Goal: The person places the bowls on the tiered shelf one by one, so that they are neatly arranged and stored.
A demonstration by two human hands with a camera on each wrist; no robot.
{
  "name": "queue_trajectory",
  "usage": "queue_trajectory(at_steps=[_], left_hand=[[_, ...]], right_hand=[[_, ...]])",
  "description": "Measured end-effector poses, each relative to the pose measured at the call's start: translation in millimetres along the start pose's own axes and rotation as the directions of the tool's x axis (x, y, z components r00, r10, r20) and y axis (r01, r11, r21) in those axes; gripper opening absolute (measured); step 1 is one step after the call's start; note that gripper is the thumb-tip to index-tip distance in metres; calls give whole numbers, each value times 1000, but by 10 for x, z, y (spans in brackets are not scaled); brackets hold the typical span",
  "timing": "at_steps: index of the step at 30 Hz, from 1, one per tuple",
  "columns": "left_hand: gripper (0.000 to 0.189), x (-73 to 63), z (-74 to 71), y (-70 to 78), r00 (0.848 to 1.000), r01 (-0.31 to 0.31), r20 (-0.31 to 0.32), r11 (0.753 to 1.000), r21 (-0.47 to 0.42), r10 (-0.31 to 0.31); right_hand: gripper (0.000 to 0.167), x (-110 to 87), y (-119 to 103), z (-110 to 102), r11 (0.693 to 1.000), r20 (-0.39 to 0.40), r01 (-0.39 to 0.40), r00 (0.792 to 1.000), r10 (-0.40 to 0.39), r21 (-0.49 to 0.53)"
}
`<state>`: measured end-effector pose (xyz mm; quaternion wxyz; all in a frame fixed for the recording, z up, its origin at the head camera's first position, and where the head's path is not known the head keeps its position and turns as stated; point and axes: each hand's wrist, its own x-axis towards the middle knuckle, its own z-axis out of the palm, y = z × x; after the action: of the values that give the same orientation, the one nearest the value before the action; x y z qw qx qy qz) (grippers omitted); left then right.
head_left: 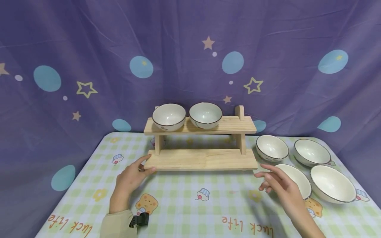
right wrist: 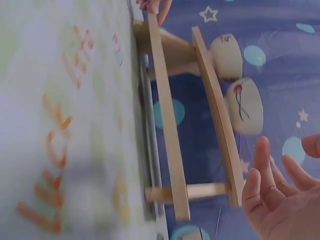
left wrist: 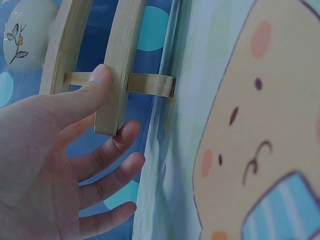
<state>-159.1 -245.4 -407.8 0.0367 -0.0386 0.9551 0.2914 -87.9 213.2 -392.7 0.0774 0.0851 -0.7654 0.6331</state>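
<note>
A two-tier wooden rack [head_left: 199, 159] stands at the middle back of the table. My left hand [head_left: 132, 177] holds the left end of its lower board, thumb at the front edge. In the left wrist view, the thumb and index finger are on that board [left wrist: 117, 75] while the other fingers stay off it. Two white bowls with dark rims, a left one [head_left: 169, 116] and a right one [head_left: 206, 114], sit side by side on the top board. My right hand [head_left: 278, 185] hovers with loosely bent fingers and holds nothing, just left of a white dish [head_left: 297, 178] that it partly hides.
Right of the rack are a small bowl [head_left: 272, 147], a wider bowl [head_left: 312, 152] and a large oval-looking bowl [head_left: 332, 183]. A checked cloth [head_left: 178, 201] covers the table. Behind hangs a purple curtain [head_left: 184, 49] with stars and balloons.
</note>
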Motion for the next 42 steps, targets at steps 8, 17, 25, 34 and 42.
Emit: queue_trajectory(at_steps=[8,17,25,34,42], left_hand=[[74,2,1,12,1000,-13,-6,1000,-1,13],[74,4,-31,28,1000,-15,-6,1000,0,15],[75,1,-23,0,1000,-10,3,1000,-3,10],[74,-9,-13,16,1000,-5,2,1000,-7,5],[74,0,3,6,1000,0,4,1000,-5,0]], right_hand=[[32,-240,130,-301,1000,-61,-12,998,12,-8],[30,-378,304,-576,1000,-137,4,990,-5,-8],[31,-497,400,-851,966,-247,-213,954,172,-149],[24,-563,561,-1071,882,-254,-377,916,310,-282],[33,-489,590,-1125,847,-195,-433,900,390,-308]])
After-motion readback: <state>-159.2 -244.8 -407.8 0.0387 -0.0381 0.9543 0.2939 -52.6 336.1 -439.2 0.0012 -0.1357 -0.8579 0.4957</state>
